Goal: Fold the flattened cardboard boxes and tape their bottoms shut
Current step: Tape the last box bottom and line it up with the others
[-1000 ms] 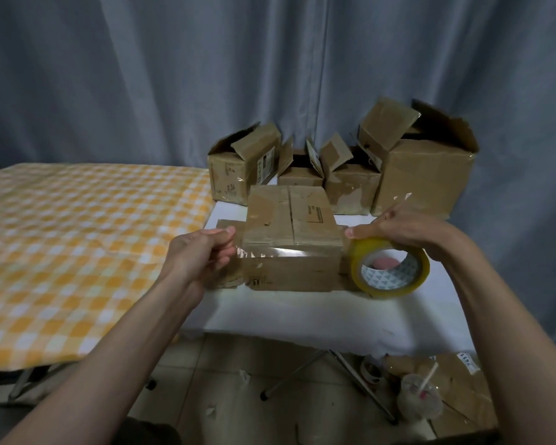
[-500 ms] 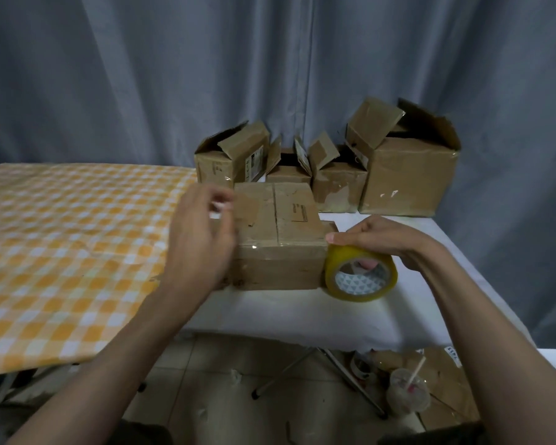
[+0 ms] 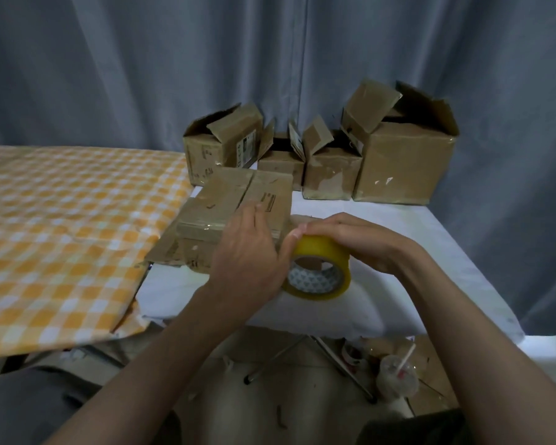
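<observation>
- A checked cloth (image 3: 61,226) covers the left side; no writing on it.
- The box being taped (image 3: 238,203) lies on the white desk (image 3: 382,226), bottom flaps closed, a clear strip across its near edge; taping looks partly done.
- Left hand (image 3: 247,258) presses flat on that box, fingers straight.
- Right hand (image 3: 347,239) curls over the yellow tape roll (image 3: 318,268).
- Four folded boxes (image 3: 398,162) stand behind; their labels are unreadable.

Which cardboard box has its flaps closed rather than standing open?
The front box, nearest the hands; the four boxes behind it all have raised flaps.
</observation>
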`<state>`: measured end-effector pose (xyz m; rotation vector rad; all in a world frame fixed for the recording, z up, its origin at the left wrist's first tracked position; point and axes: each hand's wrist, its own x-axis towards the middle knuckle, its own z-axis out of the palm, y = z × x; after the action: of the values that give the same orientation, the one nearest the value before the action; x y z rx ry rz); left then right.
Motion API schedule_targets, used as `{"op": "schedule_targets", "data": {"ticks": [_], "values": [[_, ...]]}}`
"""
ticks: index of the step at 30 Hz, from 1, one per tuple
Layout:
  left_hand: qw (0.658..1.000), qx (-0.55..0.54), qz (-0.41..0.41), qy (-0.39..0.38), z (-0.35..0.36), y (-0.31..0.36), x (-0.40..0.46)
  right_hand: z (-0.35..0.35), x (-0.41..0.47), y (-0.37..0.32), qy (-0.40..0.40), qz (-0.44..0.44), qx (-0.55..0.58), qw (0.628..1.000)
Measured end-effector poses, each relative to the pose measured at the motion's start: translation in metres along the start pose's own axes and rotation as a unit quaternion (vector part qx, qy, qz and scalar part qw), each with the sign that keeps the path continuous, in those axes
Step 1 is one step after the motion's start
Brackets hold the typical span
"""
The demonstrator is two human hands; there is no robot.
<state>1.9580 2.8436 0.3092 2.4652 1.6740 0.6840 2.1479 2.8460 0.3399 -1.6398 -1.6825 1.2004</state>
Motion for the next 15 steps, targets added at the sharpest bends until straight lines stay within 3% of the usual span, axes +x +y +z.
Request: {"op": "schedule_targets", "data": {"ticks": [4,12,15], "values": [[1.0,-0.009,-0.005,-0.01,0.004,-0.006,0.004,0.001,-0.004,0.008,0.026,-0.004,0.063,0.998],[1.0,0.019,0.003,-0.004,0.004,-0.002,0.003,-0.004,-0.006,0.016,0.06,-0.038,0.004,0.997],[0.999,0.038,0.004,0.002,0.007,0.0,0.002,-0.004,-0.011,0.021,0.035,-0.041,0.007,0.999]]}}
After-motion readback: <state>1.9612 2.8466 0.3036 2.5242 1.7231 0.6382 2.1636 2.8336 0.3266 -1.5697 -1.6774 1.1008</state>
